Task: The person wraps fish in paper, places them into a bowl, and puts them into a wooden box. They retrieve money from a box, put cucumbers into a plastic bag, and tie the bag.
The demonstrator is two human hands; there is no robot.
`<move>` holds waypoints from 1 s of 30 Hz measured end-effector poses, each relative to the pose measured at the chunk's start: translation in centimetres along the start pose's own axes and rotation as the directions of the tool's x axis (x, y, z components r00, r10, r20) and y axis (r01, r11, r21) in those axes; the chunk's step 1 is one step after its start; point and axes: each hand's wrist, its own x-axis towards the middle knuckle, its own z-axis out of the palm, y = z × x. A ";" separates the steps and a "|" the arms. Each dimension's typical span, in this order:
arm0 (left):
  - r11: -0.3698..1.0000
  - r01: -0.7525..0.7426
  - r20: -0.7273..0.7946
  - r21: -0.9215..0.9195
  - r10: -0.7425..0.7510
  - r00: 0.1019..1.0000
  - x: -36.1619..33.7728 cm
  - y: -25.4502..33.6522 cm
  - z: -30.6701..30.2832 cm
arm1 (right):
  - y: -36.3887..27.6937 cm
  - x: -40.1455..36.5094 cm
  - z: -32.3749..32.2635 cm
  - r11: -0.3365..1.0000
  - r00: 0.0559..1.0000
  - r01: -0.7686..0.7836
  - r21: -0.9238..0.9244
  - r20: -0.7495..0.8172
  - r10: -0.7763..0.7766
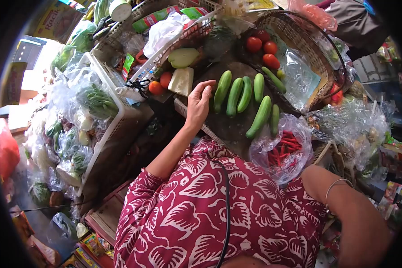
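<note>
Several cucumbers (236,97) lie on a dark surface in front of me. My left hand (199,102) is just left of the leftmost cucumber, fingers bent toward it; what its fingertips hold, if anything, I cannot make out. Left of that hand stand a pale block (181,81) and red tomatoes (156,88), with a light green squash (183,58) behind them. Red chilies (285,149) fill a clear plastic bag at the right front. My right arm, with a bracelet, reaches down at the lower right; its hand is out of sight.
A white crate (103,134) of bagged vegetables is on the left. At the back right, a wicker basket (319,87) has a tall handle and stands beside more tomatoes (270,60). Plastic bags (353,120) crowd the right side. Part of another person (357,24) shows at the top right.
</note>
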 end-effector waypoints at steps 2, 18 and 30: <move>1.000 0.010 -0.003 0.007 -0.010 1.000 -0.1 0.2 -0.1 | 1.7 0.4 -0.5 0.998 1.000 0.000 0.067 -0.004 0.000; 0.687 -0.378 0.308 0.620 0.230 0.923 -2.5 3.0 1.3 | 7.4 -20.3 -15.5 -0.390 0.136 -0.921 -0.009 -0.944 -0.300; 0.478 -0.593 0.602 0.648 0.156 0.783 -0.8 3.5 2.6 | 6.3 -22.0 -14.7 0.594 -0.132 -0.804 -0.019 -0.969 -0.209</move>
